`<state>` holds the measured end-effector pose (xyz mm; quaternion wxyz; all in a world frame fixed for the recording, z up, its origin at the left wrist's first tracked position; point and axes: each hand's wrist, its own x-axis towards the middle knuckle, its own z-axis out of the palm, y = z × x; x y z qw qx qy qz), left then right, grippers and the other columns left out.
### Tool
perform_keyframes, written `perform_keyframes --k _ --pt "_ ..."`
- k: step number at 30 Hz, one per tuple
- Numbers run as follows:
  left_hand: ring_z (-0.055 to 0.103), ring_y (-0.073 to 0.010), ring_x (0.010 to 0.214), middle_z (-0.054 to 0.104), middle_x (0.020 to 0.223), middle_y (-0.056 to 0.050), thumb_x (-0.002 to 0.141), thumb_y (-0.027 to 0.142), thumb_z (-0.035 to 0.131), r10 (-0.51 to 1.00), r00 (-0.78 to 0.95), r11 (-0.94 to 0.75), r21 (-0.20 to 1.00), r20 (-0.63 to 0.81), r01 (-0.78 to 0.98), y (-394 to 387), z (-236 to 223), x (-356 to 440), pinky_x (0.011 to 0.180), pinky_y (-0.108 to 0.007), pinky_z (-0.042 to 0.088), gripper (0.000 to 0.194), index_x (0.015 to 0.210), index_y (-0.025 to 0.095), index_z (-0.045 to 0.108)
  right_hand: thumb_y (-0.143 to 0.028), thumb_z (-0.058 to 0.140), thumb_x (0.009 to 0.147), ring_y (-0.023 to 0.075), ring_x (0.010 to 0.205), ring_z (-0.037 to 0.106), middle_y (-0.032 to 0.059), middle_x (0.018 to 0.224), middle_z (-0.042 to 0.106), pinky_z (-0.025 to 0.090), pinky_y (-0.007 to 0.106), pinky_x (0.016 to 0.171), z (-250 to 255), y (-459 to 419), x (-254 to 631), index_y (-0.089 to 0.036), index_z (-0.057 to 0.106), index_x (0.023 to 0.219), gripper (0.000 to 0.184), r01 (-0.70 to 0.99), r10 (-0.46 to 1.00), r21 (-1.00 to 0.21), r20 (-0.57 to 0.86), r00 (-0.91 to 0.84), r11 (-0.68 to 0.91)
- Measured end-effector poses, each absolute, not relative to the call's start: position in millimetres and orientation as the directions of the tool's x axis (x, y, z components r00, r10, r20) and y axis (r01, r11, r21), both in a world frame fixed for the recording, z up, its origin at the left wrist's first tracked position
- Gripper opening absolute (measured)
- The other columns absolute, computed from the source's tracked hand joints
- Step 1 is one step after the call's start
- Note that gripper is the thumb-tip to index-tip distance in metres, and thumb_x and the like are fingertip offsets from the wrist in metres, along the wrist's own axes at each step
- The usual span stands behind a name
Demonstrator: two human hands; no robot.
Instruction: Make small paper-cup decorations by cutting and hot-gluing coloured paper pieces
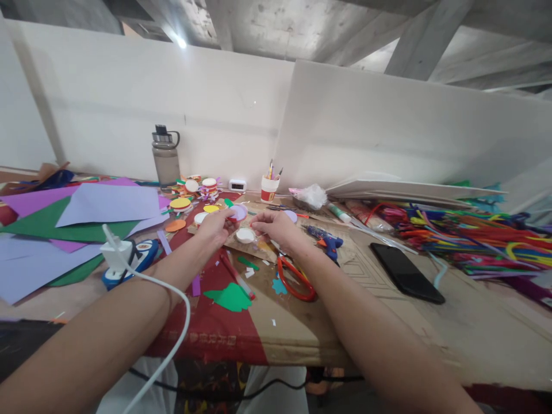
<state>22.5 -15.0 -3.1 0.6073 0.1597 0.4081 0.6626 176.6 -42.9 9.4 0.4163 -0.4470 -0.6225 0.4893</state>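
My left hand (215,228) is closed on a small round paper drum (237,212) with a lilac top and a reddish rim. Across from it, my right hand (275,225) has its fingers pinched together; whatever may be between them is too small to make out. A white disc (245,235) lies on the cardboard just below and between both hands. Beyond the right fingers is a lilac paper circle (290,216). Orange-handled scissors (296,280) rest under my right forearm, with a blue glue gun (331,246) to their right.
Coloured paper sheets (107,204) and a blue power strip (129,265) with a white cable are at left. A bottle (165,158) and a pen cup (269,187) stand behind. A phone (405,272) and many pipe cleaners (457,236) lie at right.
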Motion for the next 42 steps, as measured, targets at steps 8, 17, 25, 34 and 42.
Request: perform_keyframes --k 8,17,25,34,42 --pt "0.051 -0.0080 0.044 0.060 0.054 -0.002 0.064 0.000 0.065 0.970 -0.173 0.034 0.804 -0.169 -0.594 -17.7 -0.8 22.3 0.046 -0.019 0.047 0.012 0.065 0.011 0.060 -0.013 0.060 0.069 0.0056 0.053 0.048 -0.0041 0.062 0.057 0.039 0.018 0.051 14.3 -47.6 176.3 -0.015 0.063 0.079 0.011 0.214 0.943 -0.945 0.184 -0.278 0.247" --pt "0.052 -0.0082 0.045 0.060 0.053 -0.003 0.066 0.000 0.063 0.970 -0.183 0.029 0.818 -0.163 -0.575 -17.2 0.4 22.2 0.045 -0.019 0.047 0.011 0.064 0.011 0.060 -0.018 0.060 0.069 0.0073 0.059 0.048 -0.0028 0.070 0.059 0.039 0.020 0.058 20.7 -51.7 173.7 -0.015 0.060 0.078 0.010 0.274 0.889 -0.856 0.368 -0.274 0.438" --pt "0.055 -0.0091 0.048 0.062 0.056 -0.002 0.064 -0.001 0.063 0.972 -0.215 -0.043 0.817 -0.101 -0.575 -19.6 -0.6 22.2 0.047 -0.020 0.048 0.012 0.063 0.011 0.061 -0.013 0.058 0.067 0.0072 0.054 0.048 -0.0036 0.061 0.058 0.037 0.020 0.054 20.5 -50.8 179.3 -0.015 0.065 0.072 0.009 0.367 0.909 -0.867 0.197 -0.368 0.337" --pt "0.054 -0.0093 0.046 0.063 0.057 -0.003 0.067 0.001 0.061 0.974 -0.186 -0.003 0.814 -0.129 -0.581 -16.6 -1.9 20.4 0.045 -0.020 0.048 0.011 0.065 0.011 0.061 -0.018 0.073 0.060 0.0059 0.050 0.048 -0.0046 0.056 0.056 0.046 0.021 0.054 13.4 -44.3 182.9 -0.015 0.065 0.070 0.014 0.057 0.895 -0.995 -0.102 -0.433 -0.086" --pt "0.057 -0.0102 0.050 0.066 0.063 -0.005 0.065 0.001 0.063 0.973 -0.209 -0.037 0.822 -0.101 -0.569 -15.8 -2.6 21.8 0.046 -0.020 0.047 0.010 0.066 0.011 0.062 -0.013 0.068 0.068 0.0052 0.050 0.051 -0.0012 0.059 0.060 0.043 0.016 0.050 21.1 -48.0 183.0 -0.014 0.062 0.068 0.006 -0.060 0.839 -0.957 -0.216 -0.500 -0.283"
